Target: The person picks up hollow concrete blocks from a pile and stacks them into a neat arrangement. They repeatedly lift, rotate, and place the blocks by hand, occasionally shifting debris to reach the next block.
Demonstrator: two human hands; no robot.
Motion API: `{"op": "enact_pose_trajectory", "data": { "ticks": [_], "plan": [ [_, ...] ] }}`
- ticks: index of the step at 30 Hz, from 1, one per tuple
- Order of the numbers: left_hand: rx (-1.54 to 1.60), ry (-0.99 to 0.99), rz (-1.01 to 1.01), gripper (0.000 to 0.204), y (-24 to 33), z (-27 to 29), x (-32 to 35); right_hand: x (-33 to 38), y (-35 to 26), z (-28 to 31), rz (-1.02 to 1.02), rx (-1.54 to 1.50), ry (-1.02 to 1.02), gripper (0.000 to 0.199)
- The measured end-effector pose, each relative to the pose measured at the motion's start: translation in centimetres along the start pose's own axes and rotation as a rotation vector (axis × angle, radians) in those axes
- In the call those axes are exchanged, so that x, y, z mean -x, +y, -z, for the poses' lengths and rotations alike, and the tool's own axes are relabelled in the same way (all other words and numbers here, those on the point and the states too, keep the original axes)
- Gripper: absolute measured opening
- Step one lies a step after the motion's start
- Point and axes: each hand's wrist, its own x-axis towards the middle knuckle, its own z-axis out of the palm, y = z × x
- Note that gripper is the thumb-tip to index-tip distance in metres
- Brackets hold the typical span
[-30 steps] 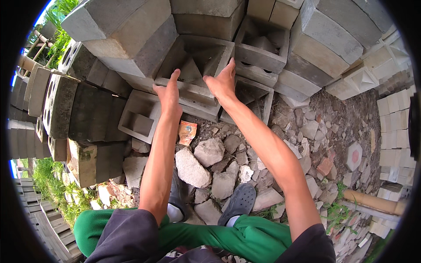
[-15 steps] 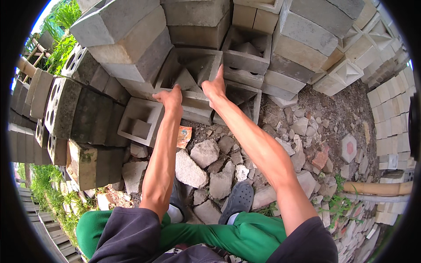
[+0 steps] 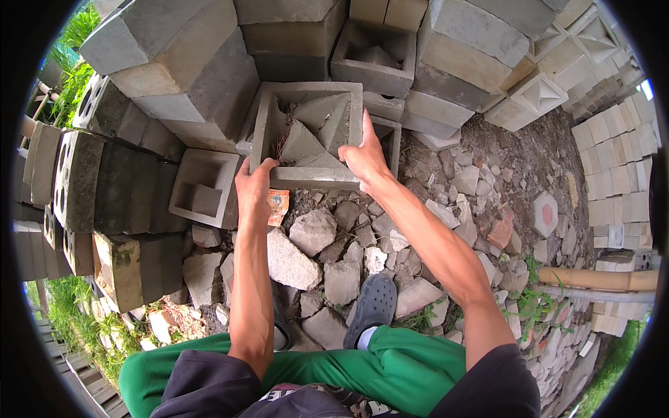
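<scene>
A square grey concrete vent block (image 3: pixel 315 172) with slanted inner faces and some dry twigs inside is between my hands. My left hand (image 3: pixel 254 182) grips its near left corner, thumb over the rim. On the right side my right hand (image 3: pixel 364 153) clasps the rim, thumb on top and fingers along the outer wall. Behind it stands another hollow block (image 3: pixel 376 78) on a stack. A smaller open block (image 3: pixel 205 188) sits to the left of my left hand. The block's underside is hidden.
Tall stacks of concrete blocks (image 3: pixel 188 63) rise at the back and left. Broken stones (image 3: pixel 294 261) cover the ground around my shoes (image 3: pixel 373 310). An orange packet (image 3: pixel 277 207) lies by my left wrist. A bamboo pole (image 3: pixel 599 279) is at the right, near a hexagonal paver (image 3: pixel 545 214).
The vent block has come up off its place in the stack and nearer to me, held in both hands. My view has shifted slightly to the right.
</scene>
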Motion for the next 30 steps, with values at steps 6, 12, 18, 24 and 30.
{"op": "enact_pose_trajectory", "data": {
  "ticks": [6,12,18,24,30],
  "plan": [
    [-0.094,0.080,-0.092,0.051,-2.4,-3.7,6.1,4.7,-0.9,5.2,-0.105,0.071,0.030,0.102],
    [-0.082,-0.093,-0.058,0.062,-4.0,-7.2,12.1,8.2,2.6,11.7,-0.062,0.066,0.104,0.102],
    [-0.037,-0.155,0.032,0.064,-8.4,-9.2,14.0,9.4,5.5,15.2,-0.105,0.068,0.122,0.100],
    [-0.214,-0.208,0.038,0.064,-9.9,-9.7,11.4,7.7,10.3,16.0,-0.129,0.025,0.130,0.100],
    [-0.290,-0.118,-0.102,0.065,-12.8,-10.0,8.4,4.7,13.0,15.3,-0.006,-0.012,0.080,0.098]
  ]
}}
